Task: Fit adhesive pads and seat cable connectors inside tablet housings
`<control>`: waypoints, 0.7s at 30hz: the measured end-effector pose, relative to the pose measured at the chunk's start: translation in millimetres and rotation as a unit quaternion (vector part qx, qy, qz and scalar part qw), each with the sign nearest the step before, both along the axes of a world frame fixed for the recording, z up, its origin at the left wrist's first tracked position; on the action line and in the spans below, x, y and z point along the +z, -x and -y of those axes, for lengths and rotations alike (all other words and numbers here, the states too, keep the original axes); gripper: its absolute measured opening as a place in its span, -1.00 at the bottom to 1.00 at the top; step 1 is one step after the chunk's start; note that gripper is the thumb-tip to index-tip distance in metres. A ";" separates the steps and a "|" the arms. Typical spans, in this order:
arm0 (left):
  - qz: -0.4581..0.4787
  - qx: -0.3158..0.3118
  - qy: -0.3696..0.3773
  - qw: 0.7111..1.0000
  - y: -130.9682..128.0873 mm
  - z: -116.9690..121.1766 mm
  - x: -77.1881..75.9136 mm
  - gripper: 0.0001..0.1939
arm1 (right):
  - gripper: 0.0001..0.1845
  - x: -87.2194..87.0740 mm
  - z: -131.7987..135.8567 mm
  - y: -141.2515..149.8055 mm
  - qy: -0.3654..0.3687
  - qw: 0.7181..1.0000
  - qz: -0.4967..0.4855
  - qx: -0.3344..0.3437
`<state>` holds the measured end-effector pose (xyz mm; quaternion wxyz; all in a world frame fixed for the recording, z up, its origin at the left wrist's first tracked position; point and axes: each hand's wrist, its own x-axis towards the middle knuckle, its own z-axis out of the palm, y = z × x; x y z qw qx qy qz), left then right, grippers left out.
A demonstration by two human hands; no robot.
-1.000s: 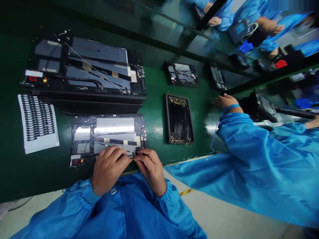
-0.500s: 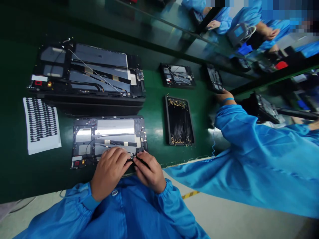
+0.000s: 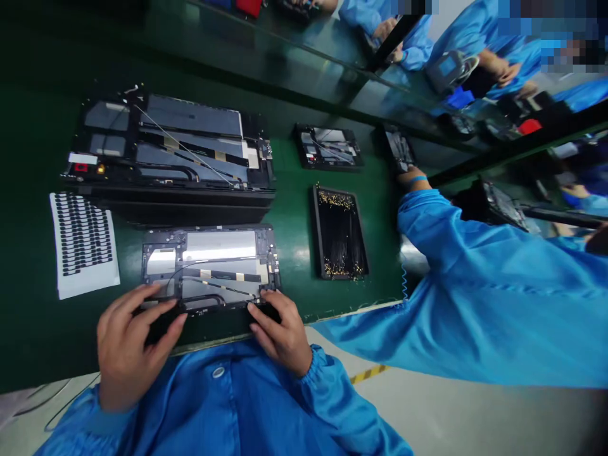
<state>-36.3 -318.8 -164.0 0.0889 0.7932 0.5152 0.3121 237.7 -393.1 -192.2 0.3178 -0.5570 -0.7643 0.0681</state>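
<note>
An opened tablet lies on the green bench in front of me, its inner frame, flat ribbons and a thin black cable exposed. My left hand is open, fingers spread over the tablet's lower left corner; what lies under the fingertips is hidden. At the lower right edge, my right hand touches the tablet with its fingertips, the fingers apart. Behind this tablet sits a stack of similar opened tablets, with a thin pale cable slanting across the top one.
A white sheet of black stickers lies left. A black tray of thin cables with gold ends stands right. Farther back is another opened device. A co-worker's blue sleeve reaches across the right side toward a device.
My left hand has moved left from the tablet's lower right edge to its lower left corner, and its fingers have spread. My right hand stays near the lower right edge.
</note>
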 end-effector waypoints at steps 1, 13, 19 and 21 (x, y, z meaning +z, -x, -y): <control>-0.003 0.018 0.025 1.000 3.3 -2.1 -1.9 -0.51 | -0.37 -0.8 -1.0 -2.3 0.008 0.999 -0.017 -0.026; -0.028 -0.003 0.079 0.996 49.0 30.5 -13.6 -0.36 | -0.37 -12.2 20.8 -12.8 -0.001 0.997 0.051 -0.060; -0.004 0.022 -0.002 1.000 50.8 2.4 64.4 -0.39 | -0.32 55.2 -19.0 -16.9 -0.083 0.995 0.023 -0.040; 0.032 0.025 -0.013 0.999 45.3 -41.6 86.0 -0.39 | -0.30 73.8 -62.7 -13.2 -0.116 0.992 -0.006 -0.053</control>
